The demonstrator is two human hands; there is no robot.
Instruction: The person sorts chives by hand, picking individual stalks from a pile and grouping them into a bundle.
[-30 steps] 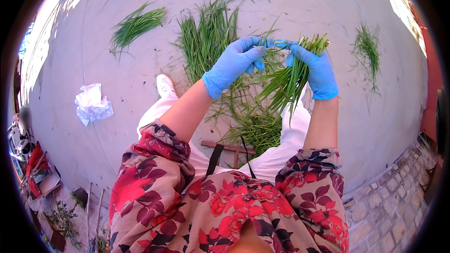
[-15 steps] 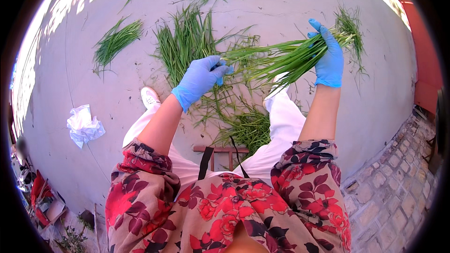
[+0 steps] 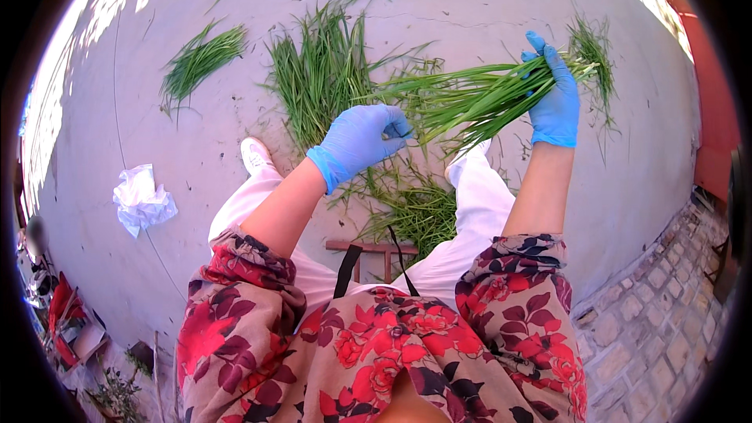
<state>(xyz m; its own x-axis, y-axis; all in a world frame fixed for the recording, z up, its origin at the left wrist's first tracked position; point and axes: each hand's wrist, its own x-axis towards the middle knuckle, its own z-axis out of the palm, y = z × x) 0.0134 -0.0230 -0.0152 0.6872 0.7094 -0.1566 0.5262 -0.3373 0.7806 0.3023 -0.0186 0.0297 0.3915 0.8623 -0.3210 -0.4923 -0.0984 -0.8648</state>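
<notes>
Head view: our right hand [image 3: 556,102] grips the bunch [image 3: 474,95] above the floor [image 3: 627,188], our left hand [image 3: 364,139] curls near its leafy end, can't tell if it's pinching any; seems we're mid-cleaning, next probably calls for light plucking

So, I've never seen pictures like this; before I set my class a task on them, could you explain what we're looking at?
No robot here: a person wears the camera on their head, looking down. Its fisheye lens bends straight edges near the rim. The right hand holds a bunch of long green leaves. The left hand is by the bunch's loose tips; whether it pinches any is hard to tell. Both wear blue gloves. On the ground lie more green piles and, to the left, a crumpled white sheet.
</notes>
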